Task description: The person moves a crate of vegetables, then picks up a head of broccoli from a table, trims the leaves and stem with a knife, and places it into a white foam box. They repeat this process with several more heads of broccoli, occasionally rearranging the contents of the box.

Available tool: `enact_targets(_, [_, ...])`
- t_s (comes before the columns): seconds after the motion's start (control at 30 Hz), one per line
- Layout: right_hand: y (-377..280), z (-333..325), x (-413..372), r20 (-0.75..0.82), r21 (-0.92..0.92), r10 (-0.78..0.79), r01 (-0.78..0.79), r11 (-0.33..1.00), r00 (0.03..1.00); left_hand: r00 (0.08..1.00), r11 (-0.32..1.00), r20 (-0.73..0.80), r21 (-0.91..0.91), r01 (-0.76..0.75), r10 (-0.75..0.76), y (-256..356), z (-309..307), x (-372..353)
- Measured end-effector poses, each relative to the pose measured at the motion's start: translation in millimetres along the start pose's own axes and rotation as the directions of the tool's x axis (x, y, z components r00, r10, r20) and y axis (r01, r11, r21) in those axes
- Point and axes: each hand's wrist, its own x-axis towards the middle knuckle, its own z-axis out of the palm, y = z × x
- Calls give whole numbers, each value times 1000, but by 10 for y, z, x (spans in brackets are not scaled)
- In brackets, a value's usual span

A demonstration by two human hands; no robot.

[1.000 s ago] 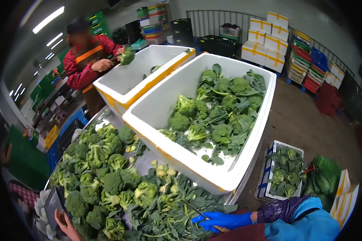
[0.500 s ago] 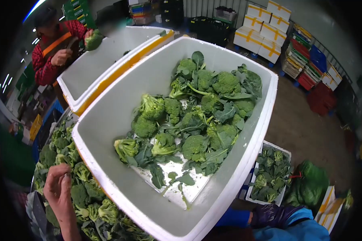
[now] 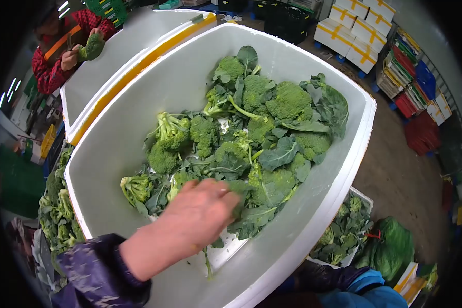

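Note:
My left hand reaches into a large white foam box from the lower left. Its back faces up and its fingers curl down over a green broccoli head; the fingertips and thumb are hidden. Around it lie several more broccoli heads with leaves, heaped toward the box's far right side. A pale-stemmed broccoli head rests left of my fingers. My right hand is out of sight; dark and blue sleeve cloth shows at the lower right.
A second foam box with yellow tape adjoins at the upper left. Behind it a person holds a broccoli head. More broccoli is piled at left. A smaller broccoli box and green sack stand at right.
My left hand has moved from above the left broccoli pile into the foam box, onto the broccoli there. The view has shifted closer to the box. The other person's broccoli is lower.

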Motion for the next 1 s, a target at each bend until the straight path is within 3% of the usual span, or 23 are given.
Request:
enact_targets(0.07, [62, -118, -10, -28, 1, 27, -27, 1000, 999, 994, 994, 96, 95, -54, 45, 70, 159, 285])
enact_targets(0.17, [136, -272, -17, -64, 17, 59, -58, 998, 996, 995, 997, 84, 45, -64, 60, 130, 544, 690])
enact_targets(0.27, [208, -399, -22, -89, 27, 85, -83, 996, 992, 997, 984, 37, 158, -77, 72, 125, 922, 981])
enact_targets(0.33, [256, -461, -35, -101, 37, 102, -99, 994, 990, 997, 973, 71, 230, 2, -19, 115, 1070, 1117])
enact_targets(0.37, [280, -486, -43, -110, 40, 107, -103, 994, 988, 976, 982, 184, 167, 89, -119, 109, 1103, 1185])
enact_targets(0.4, [302, -515, -43, -114, 45, 114, -109, 993, 987, 975, 981, 185, 172, 89, -121, 106, 1119, 1231])
enact_targets(0.47, [339, -550, -51, -123, 55, 126, -120, 991, 984, 905, 977, 371, 87, 192, -211, 158, 1017, 1302])
enact_targets(0.5, [349, -564, -45, -125, 60, 128, -121, 991, 984, 902, 977, 375, 93, 193, -214, 174, 1054, 1289])
enact_targets(0.57, [363, -593, -36, -126, 61, 133, -126, 990, 983, 969, 961, 188, 255, 111, -162, 203, 1159, 1194])
enact_targets(0.73, [368, -602, 10, -124, 49, 120, -115, 992, 985, 975, 963, 165, 248, 102, -146, 221, 1082, 1105])
enact_targets(0.8, [358, -611, 44, -101, 32, 90, -88, 996, 991, 976, 981, 185, 175, 82, -115, 217, 1004, 1028])
enact_targets(1.0, [214, -375, 240, 37, 52, 56, -58, 997, 998, 992, 991, -41, -60, 119, -122, 178, 546, 696])
